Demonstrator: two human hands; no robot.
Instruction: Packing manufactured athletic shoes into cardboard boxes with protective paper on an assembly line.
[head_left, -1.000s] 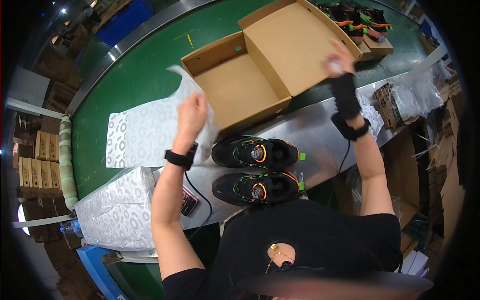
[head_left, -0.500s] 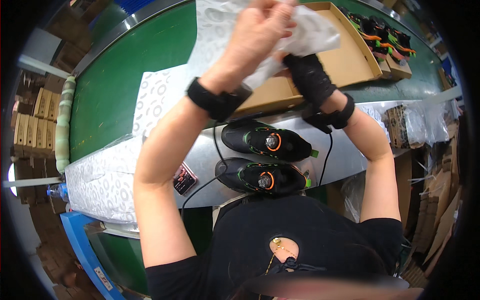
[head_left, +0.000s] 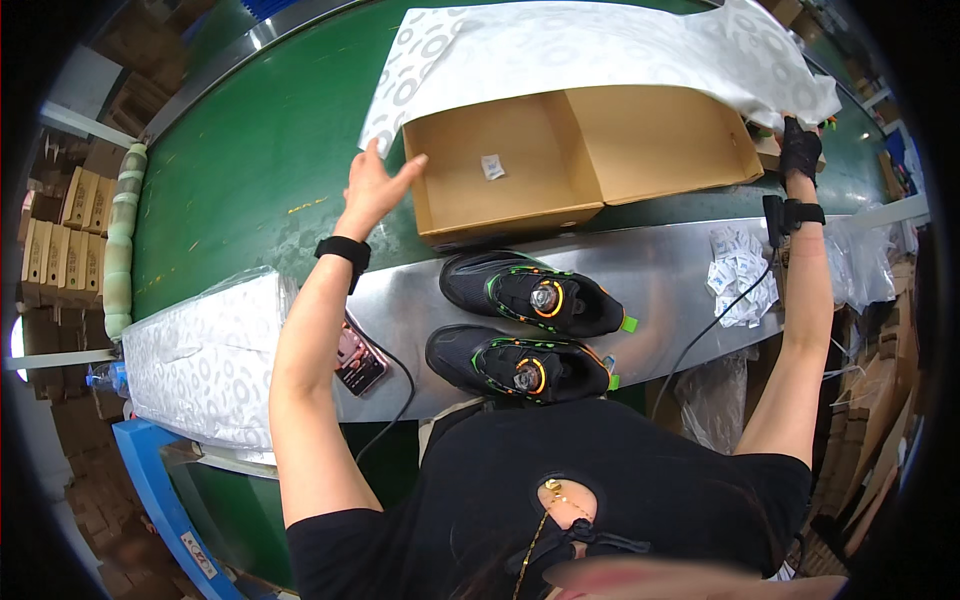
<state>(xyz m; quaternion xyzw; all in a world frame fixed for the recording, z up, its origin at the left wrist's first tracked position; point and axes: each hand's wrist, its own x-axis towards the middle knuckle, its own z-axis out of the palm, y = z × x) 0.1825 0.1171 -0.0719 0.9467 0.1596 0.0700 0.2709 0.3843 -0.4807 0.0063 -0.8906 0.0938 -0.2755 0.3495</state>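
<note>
A sheet of white tissue paper (head_left: 560,45) with grey ring patterns spans the far side of an open cardboard shoe box (head_left: 510,210). Beside the paper's left corner is my left hand (head_left: 375,192), its thumb spread wide and its fingertips at the edge. My right hand (head_left: 799,152), in a black glove, is closed on the paper's bunched right end. Inside the box's left half lies a small white sachet (head_left: 492,167); the lid part is folded out to the right. Two black shoes (head_left: 530,292) with green and orange trim lie on their sides nearer me.
A stack of patterned tissue paper (head_left: 205,360) lies at left, near a phone (head_left: 360,362). Several white sachets (head_left: 740,275) are piled on the metal ledge (head_left: 660,290) at right. Cables run from both wrist straps. Behind lies a green work surface (head_left: 240,150).
My hands have moved apart, left and right. The tissue paper, bunched between them before, now stretches across the box's far side, and the sachet inside shows.
</note>
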